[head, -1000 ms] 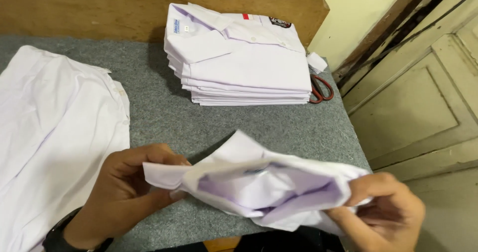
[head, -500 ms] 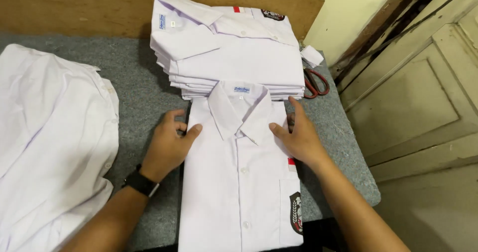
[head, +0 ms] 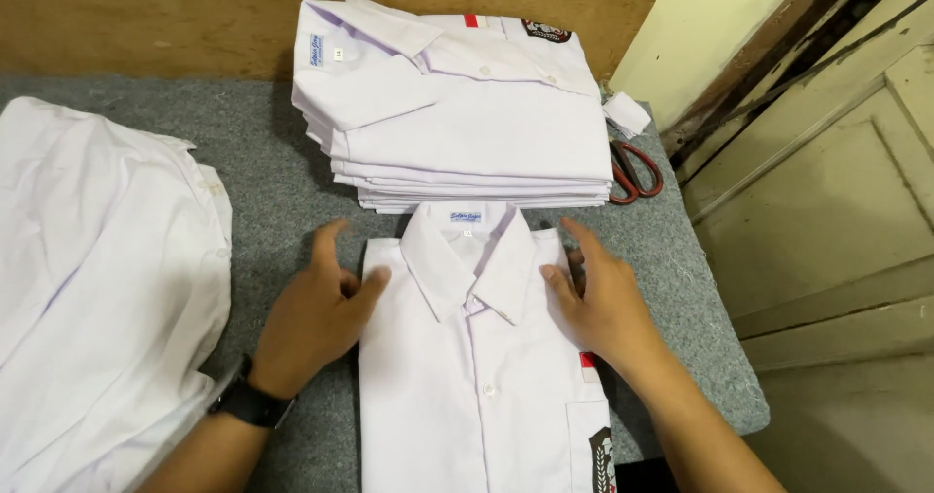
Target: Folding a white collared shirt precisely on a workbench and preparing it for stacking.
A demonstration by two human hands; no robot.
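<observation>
White folded shirt (head: 477,376) lies flat on the grey desk (head: 263,191), just before the neat stack (head: 457,113). The left hand (head: 316,318) and right hand (head: 603,298) rest open on its shoulders. Loose shirts (head: 97,279) wait unfolded.

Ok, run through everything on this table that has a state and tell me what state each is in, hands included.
Front shirt: folded, buttoned, collar up, lying flat on the grey table.
Shirt stack: folded, piled neatly against the wooden board.
Loose shirts: unfolded, heaped at the left.
Scissors: lying flat beside the stack; blades hidden.
Left hand: open, flat at the front shirt's left edge.
Right hand: open, pressing its right shoulder.
</observation>
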